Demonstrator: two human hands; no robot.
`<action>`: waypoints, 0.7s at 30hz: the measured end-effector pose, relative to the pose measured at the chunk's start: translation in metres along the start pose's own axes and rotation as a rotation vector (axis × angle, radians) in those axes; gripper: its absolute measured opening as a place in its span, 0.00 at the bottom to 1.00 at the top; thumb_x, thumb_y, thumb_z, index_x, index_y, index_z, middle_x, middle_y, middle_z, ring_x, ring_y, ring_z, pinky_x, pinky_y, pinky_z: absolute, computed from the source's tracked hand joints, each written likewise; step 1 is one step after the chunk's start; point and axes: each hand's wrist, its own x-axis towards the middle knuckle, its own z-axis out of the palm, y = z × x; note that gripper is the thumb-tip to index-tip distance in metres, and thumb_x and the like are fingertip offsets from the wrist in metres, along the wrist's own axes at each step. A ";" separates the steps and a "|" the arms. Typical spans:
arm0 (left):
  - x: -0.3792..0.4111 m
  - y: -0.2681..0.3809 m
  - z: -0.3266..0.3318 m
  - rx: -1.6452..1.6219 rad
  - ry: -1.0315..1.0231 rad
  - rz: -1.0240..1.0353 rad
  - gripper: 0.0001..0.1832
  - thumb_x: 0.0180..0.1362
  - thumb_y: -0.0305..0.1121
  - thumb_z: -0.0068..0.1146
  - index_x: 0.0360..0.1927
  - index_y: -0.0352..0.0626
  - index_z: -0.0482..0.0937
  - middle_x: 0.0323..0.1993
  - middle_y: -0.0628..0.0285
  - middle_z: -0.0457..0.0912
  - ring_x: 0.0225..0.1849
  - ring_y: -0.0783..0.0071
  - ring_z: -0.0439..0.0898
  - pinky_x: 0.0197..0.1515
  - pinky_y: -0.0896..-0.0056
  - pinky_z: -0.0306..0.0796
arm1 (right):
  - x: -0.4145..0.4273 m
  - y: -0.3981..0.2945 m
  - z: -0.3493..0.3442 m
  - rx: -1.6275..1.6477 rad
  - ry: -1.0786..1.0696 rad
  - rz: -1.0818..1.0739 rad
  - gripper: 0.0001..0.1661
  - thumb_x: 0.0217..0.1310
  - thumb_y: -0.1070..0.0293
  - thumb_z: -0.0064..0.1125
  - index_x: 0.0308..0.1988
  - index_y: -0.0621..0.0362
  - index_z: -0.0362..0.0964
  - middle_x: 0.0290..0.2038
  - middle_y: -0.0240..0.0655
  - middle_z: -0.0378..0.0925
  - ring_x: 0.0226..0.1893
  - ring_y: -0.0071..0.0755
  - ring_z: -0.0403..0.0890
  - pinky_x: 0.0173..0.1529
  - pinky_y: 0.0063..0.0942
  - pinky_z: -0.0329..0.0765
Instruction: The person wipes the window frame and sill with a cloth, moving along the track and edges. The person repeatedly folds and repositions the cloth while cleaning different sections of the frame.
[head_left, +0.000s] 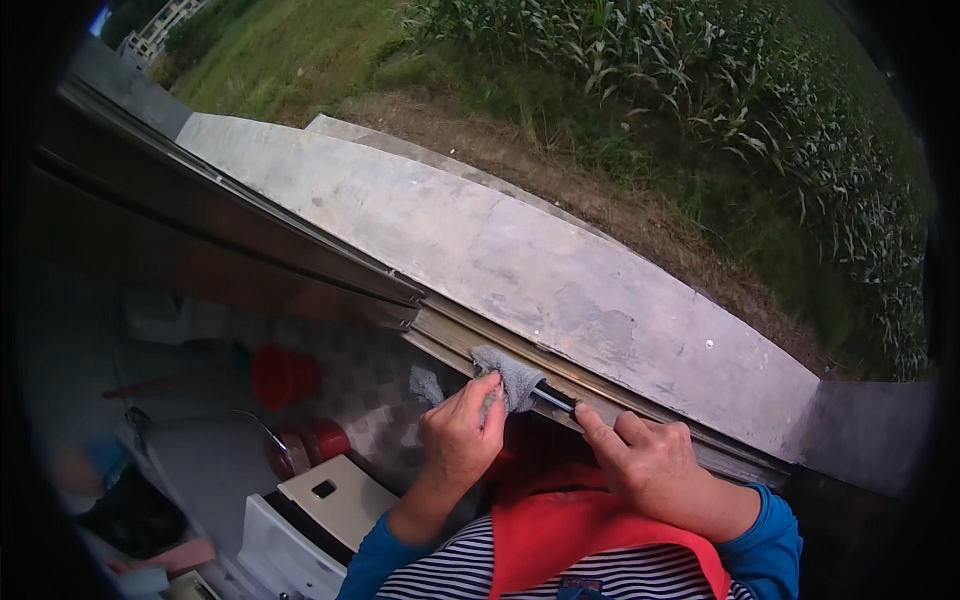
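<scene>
My left hand (466, 427) pinches a grey terry cloth (511, 377) between thumb and fingers, and a loose end of it hangs to the left. The cloth is wrapped around the far end of a thin metal-shafted tool (553, 397); its covered tip is hidden. My right hand (646, 452) grips the tool's dark handle, with the index finger laid along it. Both hands are just above the metal window track (450, 324), close to its grooves. Whether the cloth touches the track I cannot tell.
Beyond the track lies a wide concrete ledge (480, 232), with corn plants (675, 82) outside. Sliding window panels (225, 232) cover the left part of the track. Lower left are a red bucket (285, 375), a curved faucet (259, 427) and a cream lidded box (337, 499).
</scene>
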 end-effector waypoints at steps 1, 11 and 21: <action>-0.007 0.007 0.002 -0.044 -0.038 0.021 0.13 0.50 0.23 0.62 0.41 0.40 0.79 0.33 0.55 0.84 0.33 0.56 0.84 0.33 0.64 0.78 | -0.008 0.007 -0.014 0.076 -0.029 0.033 0.23 0.51 0.72 0.59 0.51 0.58 0.77 0.19 0.34 0.69 0.16 0.34 0.77 0.16 0.33 0.72; 0.026 -0.019 -0.012 0.091 0.142 -0.155 0.14 0.53 0.23 0.60 0.45 0.38 0.79 0.34 0.47 0.84 0.34 0.47 0.83 0.34 0.58 0.78 | 0.071 0.022 0.028 0.539 0.003 0.162 0.14 0.58 0.71 0.60 0.46 0.58 0.79 0.27 0.49 0.81 0.28 0.54 0.82 0.32 0.45 0.78; 0.000 0.007 -0.004 0.002 -0.027 -0.030 0.13 0.53 0.24 0.61 0.44 0.38 0.79 0.34 0.52 0.84 0.33 0.55 0.85 0.33 0.63 0.78 | 0.061 0.073 -0.027 0.700 -0.317 0.237 0.12 0.59 0.68 0.59 0.42 0.59 0.82 0.29 0.50 0.81 0.31 0.54 0.82 0.37 0.39 0.79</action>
